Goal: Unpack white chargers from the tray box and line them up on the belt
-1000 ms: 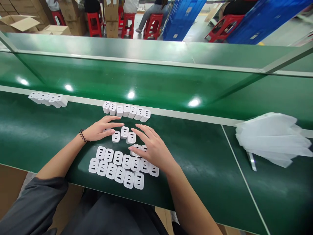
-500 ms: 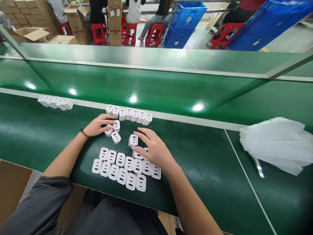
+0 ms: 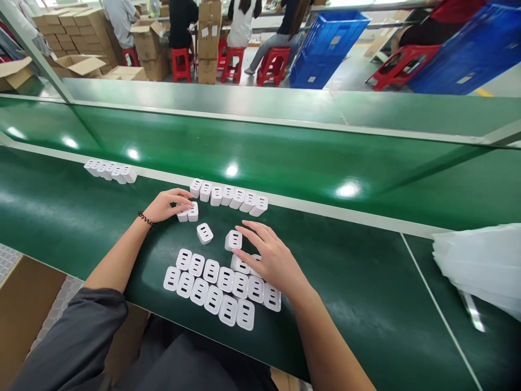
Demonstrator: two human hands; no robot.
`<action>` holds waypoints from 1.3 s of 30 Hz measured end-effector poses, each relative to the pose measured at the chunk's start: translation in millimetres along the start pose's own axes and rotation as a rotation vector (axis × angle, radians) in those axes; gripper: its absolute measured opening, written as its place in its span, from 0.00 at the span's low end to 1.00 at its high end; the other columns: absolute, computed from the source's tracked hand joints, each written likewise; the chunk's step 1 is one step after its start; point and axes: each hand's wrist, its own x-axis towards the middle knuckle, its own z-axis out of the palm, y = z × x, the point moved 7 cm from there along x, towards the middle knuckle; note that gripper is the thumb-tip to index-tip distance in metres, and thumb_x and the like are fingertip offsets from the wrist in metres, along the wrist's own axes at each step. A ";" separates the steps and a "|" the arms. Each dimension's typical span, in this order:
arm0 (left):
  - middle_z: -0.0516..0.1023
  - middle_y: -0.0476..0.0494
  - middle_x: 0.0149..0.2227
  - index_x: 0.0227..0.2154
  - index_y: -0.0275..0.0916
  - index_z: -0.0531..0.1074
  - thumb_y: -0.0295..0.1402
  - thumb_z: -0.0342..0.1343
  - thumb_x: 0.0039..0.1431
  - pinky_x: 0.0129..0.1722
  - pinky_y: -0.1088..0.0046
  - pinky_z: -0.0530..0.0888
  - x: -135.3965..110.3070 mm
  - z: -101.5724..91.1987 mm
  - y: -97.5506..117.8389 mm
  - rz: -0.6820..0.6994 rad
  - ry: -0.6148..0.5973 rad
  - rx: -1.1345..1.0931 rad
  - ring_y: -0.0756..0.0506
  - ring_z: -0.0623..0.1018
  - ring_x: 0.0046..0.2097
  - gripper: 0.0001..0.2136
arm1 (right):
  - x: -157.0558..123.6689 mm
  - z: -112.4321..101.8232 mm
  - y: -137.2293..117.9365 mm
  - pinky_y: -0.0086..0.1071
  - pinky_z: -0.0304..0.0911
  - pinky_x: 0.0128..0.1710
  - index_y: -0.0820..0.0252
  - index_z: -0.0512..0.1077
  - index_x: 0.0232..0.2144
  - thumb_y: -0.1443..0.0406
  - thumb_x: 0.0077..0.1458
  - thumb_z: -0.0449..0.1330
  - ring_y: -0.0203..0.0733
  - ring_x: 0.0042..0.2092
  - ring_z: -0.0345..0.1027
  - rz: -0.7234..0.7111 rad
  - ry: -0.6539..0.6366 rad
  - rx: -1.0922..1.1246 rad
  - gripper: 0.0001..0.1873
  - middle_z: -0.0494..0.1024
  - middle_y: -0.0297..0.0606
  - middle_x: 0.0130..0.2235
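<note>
My left hand [image 3: 169, 205] curls its fingers over two white USB chargers [image 3: 192, 212] that stand side by side. A black coiled band circles that wrist. Just to the right of them, a single charger [image 3: 204, 233] stands apart at an angle. My right hand [image 3: 271, 255] is open, thumb and fingers spread around the right side of another charger [image 3: 233, 240]; I cannot tell whether it grips it. Beneath the right hand, part of a short row of chargers [image 3: 240, 264] shows. Nearer my body are two staggered rows of chargers [image 3: 211, 271], slotted faces up.
A row of several chargers [image 3: 228, 195] stands along the bench's back strip, with another group [image 3: 109, 170] farther left. White sheets or bags [image 3: 480, 266] lie at the right of the green bench [image 3: 358, 282]. Beyond it are people on red stools, cardboard boxes [image 3: 87, 32] and blue crates [image 3: 325, 49].
The view has shifted, so the bench appears farther right. My left fingers have curled, and the two chargers under them now line up side by side. The right hand has kept nearly its place.
</note>
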 end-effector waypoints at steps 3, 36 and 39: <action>0.66 0.37 0.60 0.51 0.43 0.75 0.45 0.56 0.61 0.54 0.58 0.71 -2.6 0.8 19.9 0.066 -0.050 0.253 0.40 0.73 0.53 0.19 | 0.1 -2.0 -2.1 0.51 0.70 0.52 0.56 0.68 0.56 0.57 0.64 0.55 0.54 0.58 0.65 -0.002 0.005 0.004 0.20 0.72 0.47 0.56; 0.62 0.37 0.62 0.49 0.36 0.67 0.31 0.47 0.65 0.66 0.50 0.55 -20.1 -72.5 -30.8 -0.179 0.364 0.704 0.35 0.58 0.67 0.12 | -1.7 4.2 -10.7 0.45 0.71 0.43 0.60 0.73 0.47 0.61 0.67 0.52 0.50 0.47 0.71 -0.012 -0.055 0.017 0.14 0.73 0.46 0.54; 0.72 0.44 0.51 0.47 0.43 0.69 0.46 0.54 0.62 0.48 0.64 0.74 -11.3 -27.4 15.2 -0.122 0.027 0.442 0.43 0.75 0.49 0.16 | -1.3 6.3 -12.1 0.44 0.71 0.42 0.61 0.73 0.47 0.61 0.66 0.53 0.49 0.45 0.71 -0.020 -0.068 0.015 0.14 0.73 0.46 0.53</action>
